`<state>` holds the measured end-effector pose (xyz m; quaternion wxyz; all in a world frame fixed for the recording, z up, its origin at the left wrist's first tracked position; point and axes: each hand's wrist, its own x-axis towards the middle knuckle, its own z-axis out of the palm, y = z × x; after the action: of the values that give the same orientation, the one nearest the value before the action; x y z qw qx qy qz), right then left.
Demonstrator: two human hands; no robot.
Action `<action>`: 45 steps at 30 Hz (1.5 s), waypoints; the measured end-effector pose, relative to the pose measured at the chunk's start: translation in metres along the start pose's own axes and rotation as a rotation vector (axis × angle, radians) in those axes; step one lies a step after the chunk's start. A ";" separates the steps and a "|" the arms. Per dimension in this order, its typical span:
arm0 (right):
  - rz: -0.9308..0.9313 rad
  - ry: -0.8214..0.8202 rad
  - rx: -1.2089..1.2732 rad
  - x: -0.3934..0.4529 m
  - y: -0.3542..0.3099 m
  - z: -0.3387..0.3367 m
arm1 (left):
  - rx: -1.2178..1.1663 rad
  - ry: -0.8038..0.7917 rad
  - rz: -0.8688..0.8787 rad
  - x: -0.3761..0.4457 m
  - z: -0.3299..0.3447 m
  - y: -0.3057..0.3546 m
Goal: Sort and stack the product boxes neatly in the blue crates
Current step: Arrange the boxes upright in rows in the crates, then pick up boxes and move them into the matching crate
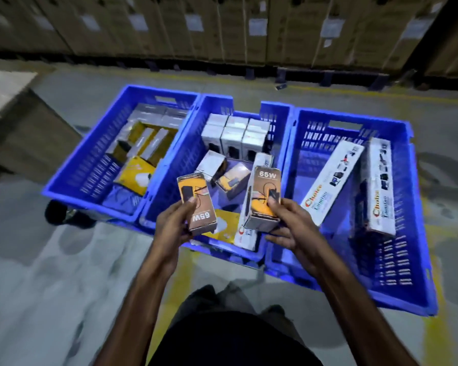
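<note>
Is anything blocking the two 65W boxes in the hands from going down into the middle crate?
Partly. Loose boxes and a long white box lie on the middle crate floor beneath the left box and right box.

Warehouse, wall of labelled cardboard cartons [222, 25] on pallets, yellow-lined concrete floor [50, 260], blue crates [397, 294]

Grey concrete floor [50, 273], stacked cartons [222, 25] behind

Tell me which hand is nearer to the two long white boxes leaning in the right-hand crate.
Right. The right hand, gripping a 65W box, sits just left of the long white boxes. The left hand holds another 65W box farther left, over the middle crate.
</note>
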<state>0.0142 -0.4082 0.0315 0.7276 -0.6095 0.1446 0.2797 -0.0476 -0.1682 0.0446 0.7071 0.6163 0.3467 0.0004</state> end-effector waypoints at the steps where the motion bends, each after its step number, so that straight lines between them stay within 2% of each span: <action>1: 0.007 0.006 -0.025 0.004 0.000 0.012 | 0.009 0.016 0.013 0.004 -0.007 0.001; 6: 0.017 0.073 -0.151 0.035 0.008 0.063 | 0.098 0.042 0.052 0.034 -0.031 0.013; 11: -0.011 0.118 -0.271 0.068 0.012 0.109 | 0.379 0.049 0.198 0.083 -0.045 0.034; 14: -0.074 0.136 -0.220 0.087 0.015 0.133 | 0.349 0.112 0.280 0.101 -0.043 0.047; 18: -0.243 0.321 -0.179 0.112 0.025 0.138 | 0.329 0.153 0.336 0.126 -0.050 0.043; 20: -0.265 0.355 -0.209 0.113 0.032 0.136 | 0.335 0.129 0.384 0.129 -0.055 0.032; 25: -0.168 0.262 -0.271 0.080 0.047 0.126 | 0.470 0.001 0.424 0.121 -0.065 -0.011; 29: -0.212 0.310 -0.401 0.064 0.056 0.115 | 0.635 -0.209 0.466 0.113 -0.063 -0.029; 32: -0.252 0.384 -0.511 0.059 0.059 0.108 | 0.658 -0.339 0.453 0.109 -0.049 -0.027; 38: -0.353 0.485 -0.545 0.052 0.050 0.087 | 0.805 -0.505 0.395 0.113 0.008 -0.030; 41: -0.390 0.542 -0.546 0.048 0.046 0.072 | 0.836 -0.604 0.312 0.110 0.049 -0.032; 45: -0.393 0.535 -0.520 0.040 0.044 0.051 | 0.977 -0.570 0.305 0.110 0.088 -0.051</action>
<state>0.0141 -0.3448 -0.0154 0.5259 -0.8399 0.1340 -0.0051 0.0576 -0.2098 -0.0540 0.3981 0.8897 0.0101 -0.2234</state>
